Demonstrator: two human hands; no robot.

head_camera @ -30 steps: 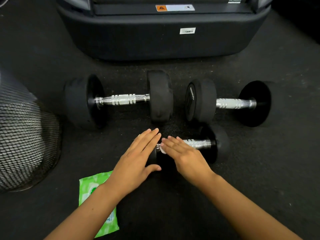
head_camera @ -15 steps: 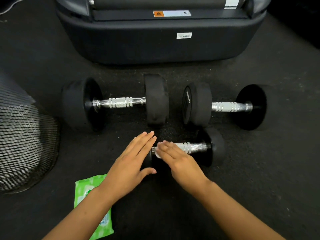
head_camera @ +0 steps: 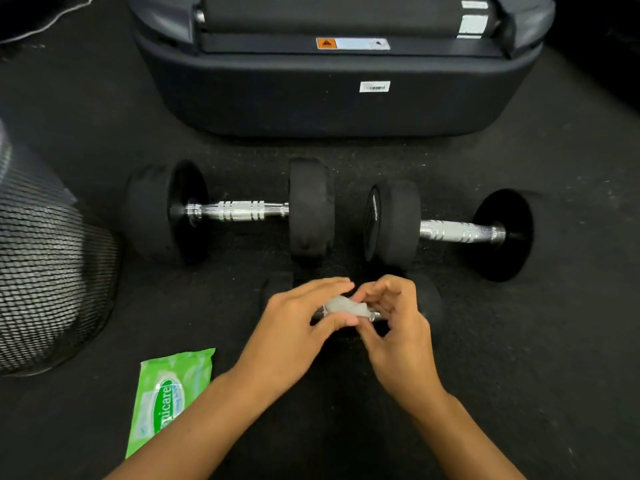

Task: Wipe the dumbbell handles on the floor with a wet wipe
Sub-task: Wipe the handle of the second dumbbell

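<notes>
- Black rubber gym floor [head_camera: 519, 341] fills the frame.
- Both hands, left hand [head_camera: 298, 327] and right hand [head_camera: 394, 327], pinch a crumpled white wet wipe [head_camera: 346, 306] over the small lower-centre dumbbell's chrome handle [head_camera: 375, 316].
- Two larger black dumbbells' chrome handles, centre-left [head_camera: 239, 211] and centre-right [head_camera: 457, 232], probably remain.

three dumbbells on a dark gym floor: two large ones, the left dumbbell [head_camera: 230, 211] and the right dumbbell [head_camera: 448, 232], lie end to end, and one small dumbbell [head_camera: 420, 299] sits nearer the camera, largely hidden behind the hands. two chrome handles show in full; only a sliver of the third is visible. two bare hands are in frame, the left hand [head_camera: 298, 327] and the right hand [head_camera: 394, 327]. one crumpled white wipe [head_camera: 343, 304] sits between them. one green wipe packet [head_camera: 171, 393] lies on the floor. one black mesh basket [head_camera: 45, 271] stands at the left edge. one dark machine base [head_camera: 339, 81] carries three visible labels.
</notes>
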